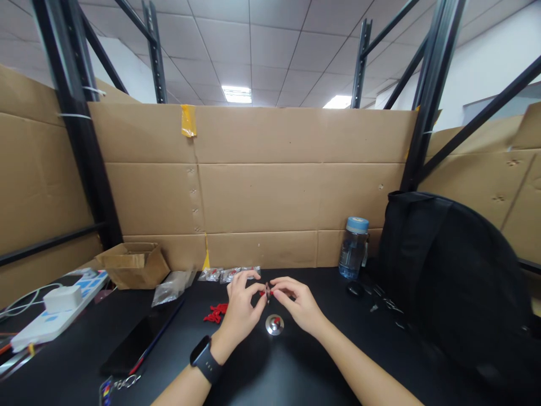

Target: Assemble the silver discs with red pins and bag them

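Observation:
My left hand (pixel 240 307) and my right hand (pixel 298 304) meet above the black table (pixel 296 366), fingertips pinched together on a small dark and red part (pixel 267 292). Just below them a round silver disc with a red centre (pixel 274 325) lies on the table. A small heap of red parts (pixel 216 313) lies left of my left hand. A dark watch (pixel 205 359) is on my left wrist.
Small clear bags of parts (pixel 224 274) lie by the cardboard wall (pixel 253 186). A cardboard box (pixel 133 263) and a white power strip (pixel 54 313) are at the left, a dark phone (pixel 135 341) near the front. A water bottle (pixel 353 248) and black backpack (pixel 448 276) stand at the right.

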